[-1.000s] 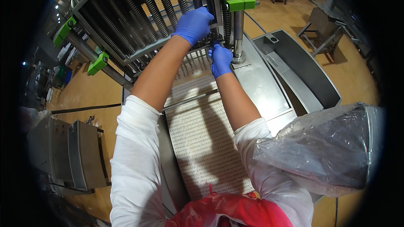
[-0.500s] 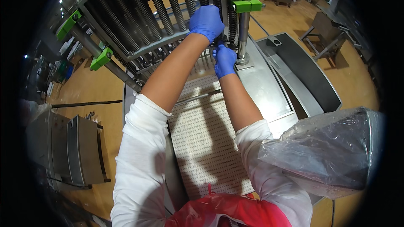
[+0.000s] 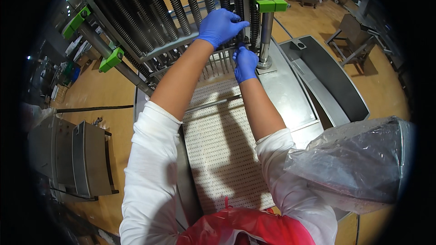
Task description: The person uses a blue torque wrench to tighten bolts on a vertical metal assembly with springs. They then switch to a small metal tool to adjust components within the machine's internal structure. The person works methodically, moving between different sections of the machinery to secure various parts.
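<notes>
My left hand [image 3: 221, 27], in a blue glove, is at the right end of a row of upright coiled springs [image 3: 193, 0]. Its thumb and a finger stretch rightward, apart, in front of the last dark spring; nothing shows between them. Just below and to the right, my right hand [image 3: 246, 64], also gloved in blue, has its fingers curled at the lower end of that spring. What they grip is hidden. Thin metal needles [image 3: 217, 66] hang beside it, over a white perforated conveyor belt [image 3: 222, 149].
Green clamps [image 3: 271, 4] sit on the steel posts flanking the springs. A metal bar [image 3: 213, 105] crosses the belt. An open grey cover [image 3: 331, 75] lies at the right. Nearer me stands a plastic-wrapped box [image 3: 359, 163]; a steel cabinet [image 3: 93, 159] is at the left.
My left hand has loosened from a fist, and its fingers now reach out to the right. My right hand stays curled in nearly the same place. The view has shifted slightly.
</notes>
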`<state>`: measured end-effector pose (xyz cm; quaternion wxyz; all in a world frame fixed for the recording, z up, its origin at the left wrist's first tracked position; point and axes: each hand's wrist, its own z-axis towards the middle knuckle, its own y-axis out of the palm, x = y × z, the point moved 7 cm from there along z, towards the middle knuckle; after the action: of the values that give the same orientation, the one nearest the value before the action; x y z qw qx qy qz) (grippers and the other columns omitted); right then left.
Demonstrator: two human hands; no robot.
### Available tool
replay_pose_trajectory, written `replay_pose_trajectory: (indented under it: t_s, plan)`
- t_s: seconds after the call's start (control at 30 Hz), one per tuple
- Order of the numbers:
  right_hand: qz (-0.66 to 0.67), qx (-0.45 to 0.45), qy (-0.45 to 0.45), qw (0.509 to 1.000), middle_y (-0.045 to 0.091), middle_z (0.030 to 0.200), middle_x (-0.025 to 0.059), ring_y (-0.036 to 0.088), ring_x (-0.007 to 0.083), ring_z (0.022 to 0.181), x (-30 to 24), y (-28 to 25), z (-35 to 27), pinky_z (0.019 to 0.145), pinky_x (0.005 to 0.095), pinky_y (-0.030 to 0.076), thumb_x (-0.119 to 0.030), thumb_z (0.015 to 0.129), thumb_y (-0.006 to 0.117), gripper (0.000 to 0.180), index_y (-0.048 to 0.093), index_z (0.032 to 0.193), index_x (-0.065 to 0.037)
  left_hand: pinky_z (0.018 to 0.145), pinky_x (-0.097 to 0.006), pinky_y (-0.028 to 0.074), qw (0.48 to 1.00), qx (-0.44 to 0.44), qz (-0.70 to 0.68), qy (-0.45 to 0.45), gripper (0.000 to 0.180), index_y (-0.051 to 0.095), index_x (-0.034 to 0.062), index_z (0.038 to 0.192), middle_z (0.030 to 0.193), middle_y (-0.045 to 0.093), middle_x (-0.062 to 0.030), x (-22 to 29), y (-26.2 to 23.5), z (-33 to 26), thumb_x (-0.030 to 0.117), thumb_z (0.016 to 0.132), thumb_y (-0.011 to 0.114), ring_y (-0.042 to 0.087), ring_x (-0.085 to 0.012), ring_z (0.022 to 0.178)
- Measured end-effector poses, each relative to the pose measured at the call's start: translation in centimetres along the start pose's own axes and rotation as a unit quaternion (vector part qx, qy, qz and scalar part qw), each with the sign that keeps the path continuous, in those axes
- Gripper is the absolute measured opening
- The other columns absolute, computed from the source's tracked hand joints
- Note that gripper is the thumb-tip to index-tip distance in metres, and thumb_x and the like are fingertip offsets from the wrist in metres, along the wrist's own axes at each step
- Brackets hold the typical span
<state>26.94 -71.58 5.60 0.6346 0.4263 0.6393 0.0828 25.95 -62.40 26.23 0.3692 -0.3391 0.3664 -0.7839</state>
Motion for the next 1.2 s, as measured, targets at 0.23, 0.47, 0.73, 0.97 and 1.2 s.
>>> replay_pose_trajectory:
  t_s: [0.23, 0.47, 0.73, 0.97, 1.2]
  plan:
    - [-0.005, 0.0, 0.007, 1.0, 0.062, 0.069, 0.0124, 0.061, 0.0178, 0.055, 0.1, 0.0, 0.0, 0.049, 0.0286, 0.048, -0.001, 0.089, 0.063, 0.018, 0.059, 0.072, 0.004, 0.091, -0.04, 0.056, 0.994, 0.074, -0.079, 0.004, 0.028, 0.077, 0.0111, 0.107, 0.103, 0.075, -0.0138, -0.9, 1.0, 0.4, 0.011, 0.081, 0.065, 0.072, -0.0305, 0.097]
    - [-0.034, -0.015, -0.004, 0.999, 0.065, 0.073, 0.0115, 0.063, 0.0158, 0.057, 0.9, -0.3, 1.3, 0.05, 0.0266, 0.052, -0.011, 0.094, 0.064, 0.019, 0.065, 0.083, 0.005, 0.089, -0.039, 0.056, 0.995, 0.078, -0.062, 0.028, 0.034, 0.075, 0.0085, 0.111, 0.105, 0.073, -0.0203, -0.7, 0.4, 0.4, 0.019, 0.079, 0.073, 0.072, -0.0319, 0.096]
    - [-0.01, 0.007, -0.006, 1.0, 0.062, 0.066, 0.01, 0.057, 0.0154, 0.054, 0.4, -0.3, 0.4, 0.05, 0.0298, 0.045, -0.006, 0.09, 0.067, 0.023, 0.061, 0.07, 0.003, 0.09, -0.039, 0.056, 0.996, 0.059, -0.062, 0.014, 0.039, 0.075, 0.0086, 0.114, 0.105, 0.072, -0.0212, -0.3, 0.4, 0.0, 0.018, 0.076, 0.073, 0.071, -0.0332, 0.095]
    - [0.012, 0.011, 0.0, 1.0, 0.062, 0.066, 0.0101, 0.057, 0.0162, 0.053, 0.3, -0.2, 0.4, 0.049, 0.0294, 0.045, -0.007, 0.091, 0.067, 0.024, 0.06, 0.07, 0.003, 0.096, -0.038, 0.054, 0.998, 0.032, -0.05, 0.003, 0.038, 0.073, 0.0038, 0.114, 0.11, 0.072, -0.0196, 0.3, -0.1, 0.0, 0.001, 0.077, 0.062, 0.071, -0.032, 0.102]
    - [0.008, -0.005, 0.001, 1.0, 0.062, 0.067, 0.0104, 0.057, 0.0162, 0.052, 0.4, -0.1, 0.4, 0.048, 0.0293, 0.046, -0.006, 0.091, 0.067, 0.023, 0.06, 0.071, 0.002, 0.095, -0.038, 0.055, 0.995, 0.049, -0.09, -0.002, 0.036, 0.073, 0.0056, 0.114, 0.106, 0.073, -0.0192, 0.2, -0.2, -0.1, 0.002, 0.081, 0.061, 0.072, -0.033, 0.098]
